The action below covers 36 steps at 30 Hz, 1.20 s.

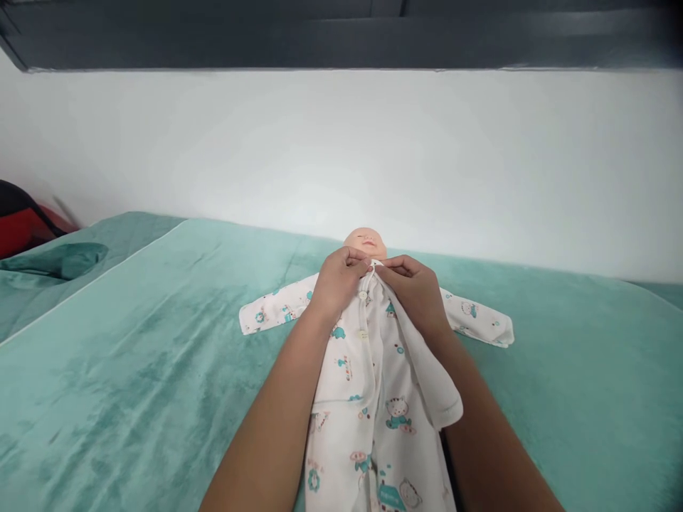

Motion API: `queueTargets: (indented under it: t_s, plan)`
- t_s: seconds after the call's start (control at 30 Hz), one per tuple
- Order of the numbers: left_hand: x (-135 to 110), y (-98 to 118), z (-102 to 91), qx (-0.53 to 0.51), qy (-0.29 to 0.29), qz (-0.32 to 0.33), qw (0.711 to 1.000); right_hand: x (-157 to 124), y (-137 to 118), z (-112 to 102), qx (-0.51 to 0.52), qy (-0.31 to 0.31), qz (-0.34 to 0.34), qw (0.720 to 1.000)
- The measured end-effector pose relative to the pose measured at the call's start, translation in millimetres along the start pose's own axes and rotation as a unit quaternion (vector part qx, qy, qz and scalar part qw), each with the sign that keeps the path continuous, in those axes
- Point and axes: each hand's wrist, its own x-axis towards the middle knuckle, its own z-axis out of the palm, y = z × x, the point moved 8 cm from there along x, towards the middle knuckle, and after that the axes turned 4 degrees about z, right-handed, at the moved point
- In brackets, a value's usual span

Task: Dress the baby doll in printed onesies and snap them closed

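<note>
On the green sheet [149, 370], the doll [368, 239] lies face up in a white printed garment [334, 370], whose collar [375, 262] is pinched just below the doll's head by the left hand [341, 276] and the right hand [419, 284] (two pale buttons [363, 295] are visible lower), while one front flap [435, 384] is turned outward.

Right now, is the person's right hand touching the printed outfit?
Touching. The head view shows the right hand with thumb and fingertips on the printed outfit, pinching cloth at its upper edge.
</note>
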Motion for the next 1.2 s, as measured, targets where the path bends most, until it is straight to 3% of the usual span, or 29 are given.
queueTargets:
  t_s: [0.17, 0.33, 0.63, 0.9, 1.0, 1.2]
  plan:
    - [2.2, 1.4, 2.5, 0.016, -0.024, 0.022, 0.999, -0.2, -4.0, 1.0, 0.018, -0.009, -0.028, 0.999]
    - [3.6, -0.3, 0.1, 0.033, -0.013, 0.035, 0.999, -0.4, -3.8, -0.1, 0.012, -0.015, -0.036, 0.999]
    - [1.7, -3.6, 1.8, -0.057, -0.007, 0.000, 0.998, -2.0, -0.7, -1.5, 0.003, -0.014, -0.002, 1.000]
    - [2.6, 1.9, 0.8, 0.090, -0.031, 0.062, 0.994, -6.1, -15.6, 7.1, -0.015, -0.057, -0.079, 0.995]
    - [2.3, -1.9, 1.2, 0.058, -0.035, 0.029, 0.997, -8.5, -20.5, 11.9, -0.045, -0.083, -0.097, 0.991]
    - [2.0, -5.2, -4.1, 0.007, 0.015, -0.010, 1.000, -9.5, -17.6, 10.3, -0.024, -0.089, -0.057, 0.994]
